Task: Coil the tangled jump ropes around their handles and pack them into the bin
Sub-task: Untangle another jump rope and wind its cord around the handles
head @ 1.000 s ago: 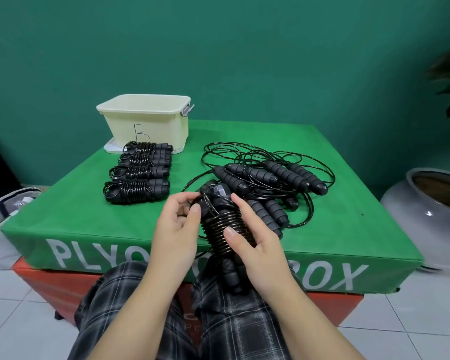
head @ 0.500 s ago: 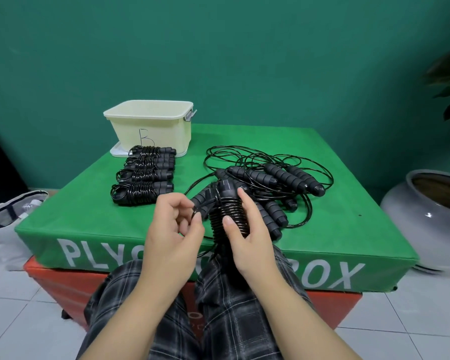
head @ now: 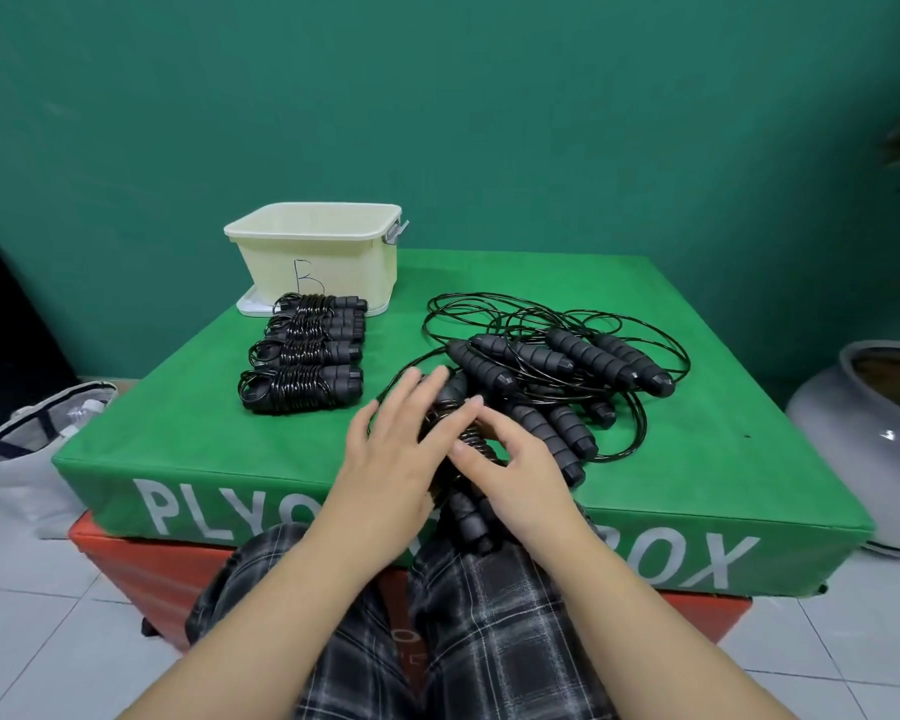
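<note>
Over the near edge of the green plyo box [head: 188, 439] I hold a black jump rope [head: 470, 517], its cord coiled around the paired foam handles. My right hand [head: 520, 475] grips the coiled part from the right, thumb and fingers curled on it. From the left, my left hand [head: 391, 459] lies against the bundle with its fingers straight, hiding its upper end. A tangled pile of jump ropes [head: 583, 361] spreads just behind my hands. Several coiled ropes [head: 302, 366] lie in a row at the left, in front of the cream bin [head: 323, 262] marked B.
The bin stands on its lid at the box's far left corner. A white bag [head: 22, 454] sits on the floor at the left and a grey ceramic pot [head: 874, 439] at the right. My plaid-trousered knees are under the front edge.
Both hands have carried the coiled rope forward onto the box's near edge. My left hand's fingers have straightened from a curled pinch and now lie flat over the bundle.
</note>
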